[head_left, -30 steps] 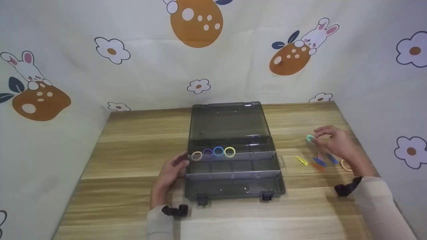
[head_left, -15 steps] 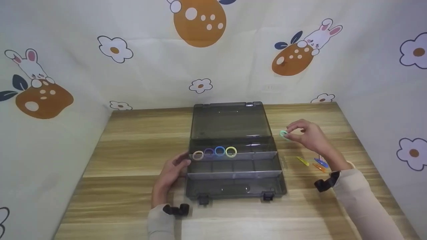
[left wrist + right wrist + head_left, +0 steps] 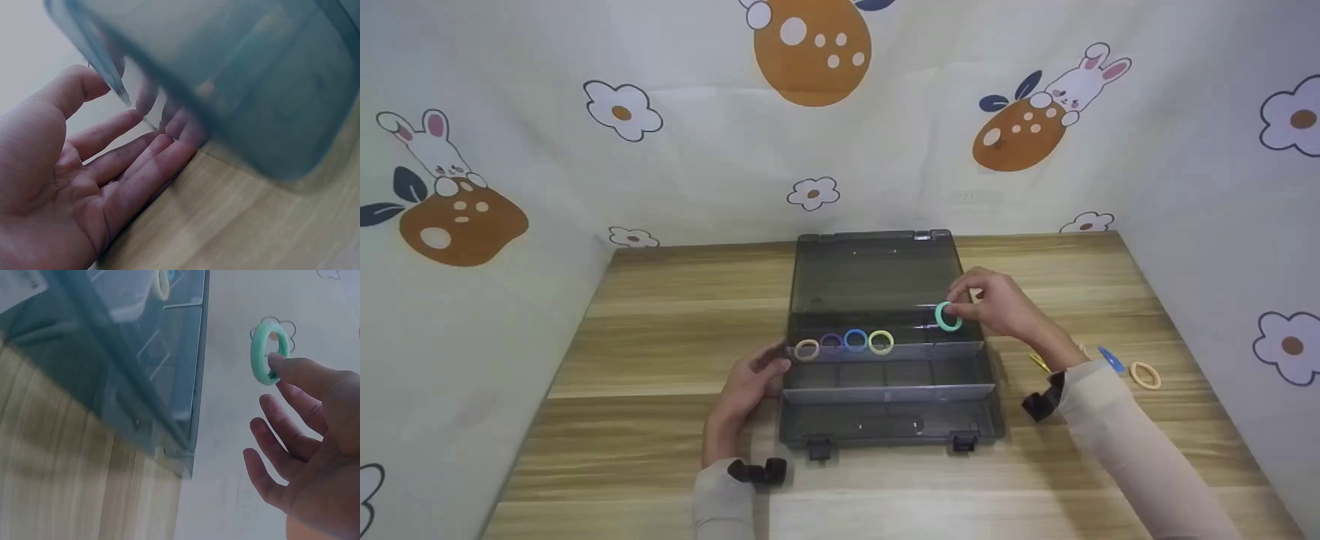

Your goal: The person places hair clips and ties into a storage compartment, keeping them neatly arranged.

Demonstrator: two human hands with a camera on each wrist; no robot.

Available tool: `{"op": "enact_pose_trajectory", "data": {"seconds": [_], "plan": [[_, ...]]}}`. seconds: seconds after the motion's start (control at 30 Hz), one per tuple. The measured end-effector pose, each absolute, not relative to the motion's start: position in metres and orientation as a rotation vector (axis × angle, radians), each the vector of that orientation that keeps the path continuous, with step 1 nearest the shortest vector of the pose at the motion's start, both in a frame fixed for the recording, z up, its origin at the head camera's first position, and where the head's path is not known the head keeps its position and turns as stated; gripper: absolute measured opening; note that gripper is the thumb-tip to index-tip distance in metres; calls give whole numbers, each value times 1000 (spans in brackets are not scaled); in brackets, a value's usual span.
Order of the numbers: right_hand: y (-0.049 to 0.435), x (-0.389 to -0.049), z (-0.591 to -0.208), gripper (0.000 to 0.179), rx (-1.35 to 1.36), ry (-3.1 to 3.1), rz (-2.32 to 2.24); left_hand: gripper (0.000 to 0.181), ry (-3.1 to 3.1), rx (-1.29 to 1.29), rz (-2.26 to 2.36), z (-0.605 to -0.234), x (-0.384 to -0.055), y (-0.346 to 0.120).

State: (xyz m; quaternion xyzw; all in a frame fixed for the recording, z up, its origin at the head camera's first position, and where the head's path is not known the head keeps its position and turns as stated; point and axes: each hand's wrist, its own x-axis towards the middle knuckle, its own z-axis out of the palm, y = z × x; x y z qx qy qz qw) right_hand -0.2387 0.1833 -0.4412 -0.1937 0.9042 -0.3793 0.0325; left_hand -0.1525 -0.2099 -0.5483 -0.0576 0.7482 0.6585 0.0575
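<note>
A mint-green hair tie (image 3: pixel 948 316) is pinched between the thumb and forefinger of my right hand (image 3: pixel 997 304), over the back right compartment of a dark see-through divider box (image 3: pixel 885 433). In the right wrist view the green hair tie (image 3: pixel 260 354) stands on edge at the thumb tip, and the other fingers are loosely bent. My left hand (image 3: pixel 750 382) rests at the box's left side. Its fingers lie nearly straight against the wall in the left wrist view. Beige (image 3: pixel 807 349), purple (image 3: pixel 832 343), blue (image 3: pixel 856 340) and yellow (image 3: pixel 880 343) hair ties sit in the back row.
The box's lid (image 3: pixel 877 274) lies open toward the back. To the right on the wooden table (image 3: pixel 675 315) lie a yellow hair clip (image 3: pixel 1039 362), a blue hair clip (image 3: pixel 1111 359) and a beige hair tie (image 3: pixel 1145 375). My right forearm hides part of that area. A printed curtain (image 3: pixel 697 165) hangs behind.
My right hand has carried the green hair tie leftward from beside the hair clips to above the box's back right compartment. My left hand has stayed at the box's side.
</note>
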Motion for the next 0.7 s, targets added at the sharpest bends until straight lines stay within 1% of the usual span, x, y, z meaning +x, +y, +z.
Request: {"op": "enact_pose_trajectory", "data": {"seconds": [0.3, 0.53, 0.7], "plan": [[154, -249, -445, 11, -684, 2751, -1078, 49, 2276, -141, 2017, -548, -153, -209], [140, -255, -452, 11, -780, 2751, -1029, 48, 2269, -139, 2031, -547, -152, -209], [132, -257, -458, 10, -783, 2789, -918, 48, 2274, -137, 2029, -547, -152, -210]]}}
